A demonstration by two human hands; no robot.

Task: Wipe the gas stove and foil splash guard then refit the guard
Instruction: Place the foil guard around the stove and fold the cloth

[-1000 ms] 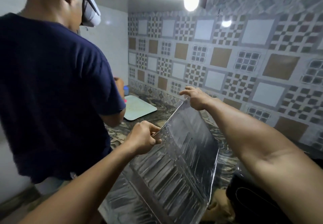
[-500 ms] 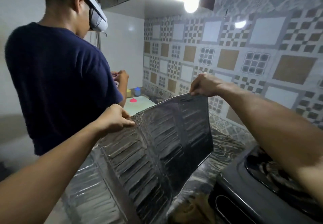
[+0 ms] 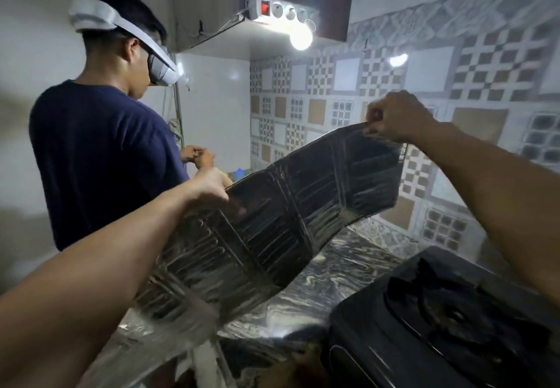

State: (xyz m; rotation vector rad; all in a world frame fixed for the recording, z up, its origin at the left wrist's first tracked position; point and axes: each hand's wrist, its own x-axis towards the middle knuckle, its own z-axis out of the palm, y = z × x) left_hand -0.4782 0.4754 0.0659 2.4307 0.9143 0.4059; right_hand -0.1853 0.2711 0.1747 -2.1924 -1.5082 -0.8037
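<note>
Item: foil splash guard (image 3: 281, 205). Ribbed, creased silver sheet, dark with reflection. Held aloft over the marbled counter (image 3: 333, 269), at 10 o'clock from the gas stove (image 3: 439, 321). Left hand (image 3: 209, 184) and right hand (image 3: 394, 118) pinch its top edge, well apart. Likely light, floppy, easily torn; grip edges, support both ends.

wall (image 3: 348, 90): patterned tiles | bulb (image 3: 301, 37): lit (under cabinet) | counter (image 3: 342, 269): dark marbled

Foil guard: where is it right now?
Head view, centre: the foil guard is held up over the marble counter between the left hand and right hand, left of the gas stove.
</note>
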